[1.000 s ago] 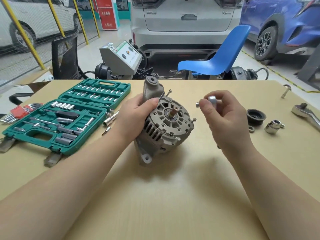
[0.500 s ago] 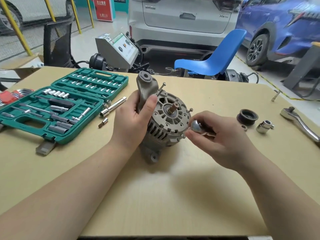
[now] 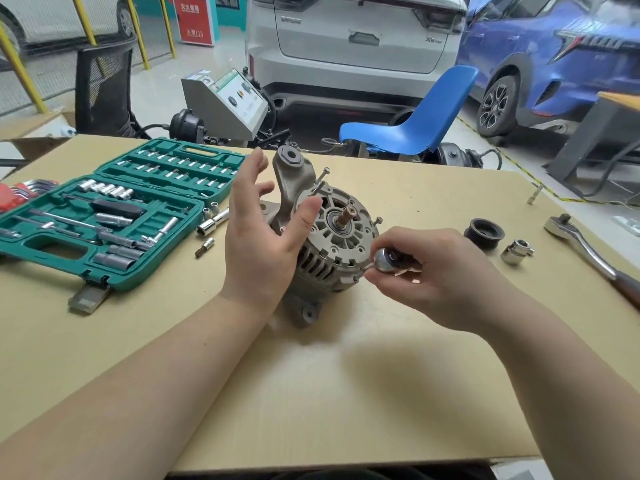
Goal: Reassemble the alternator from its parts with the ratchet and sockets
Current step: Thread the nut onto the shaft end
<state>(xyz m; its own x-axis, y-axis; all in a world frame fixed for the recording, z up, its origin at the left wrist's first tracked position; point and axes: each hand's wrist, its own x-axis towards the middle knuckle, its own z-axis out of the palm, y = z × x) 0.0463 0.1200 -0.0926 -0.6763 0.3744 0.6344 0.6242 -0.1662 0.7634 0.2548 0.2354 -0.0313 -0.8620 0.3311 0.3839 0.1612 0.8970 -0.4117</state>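
On the tan counter (image 3: pixel 346 393), cars parked behind it, the grey alternator (image 3: pixel 332 251) stands tilted, shaft bare; left hand (image 3: pixel 263 244) spread open beside it, right hand (image 3: pixel 440 275) pinching a small ratchet (image 3: pixel 386 259) at its rim.

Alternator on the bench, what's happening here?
A person is putting the alternator back together on the table. Their right hand pinches a small shiny driver tool set against a bolt at the housing's lower right edge. The left hand is open, fingers spread, thumb resting on the housing. Other long bolts stick out, not yet seated. The pulley, a socket and the ratchet lie to the right; the green socket case lies open on the left.
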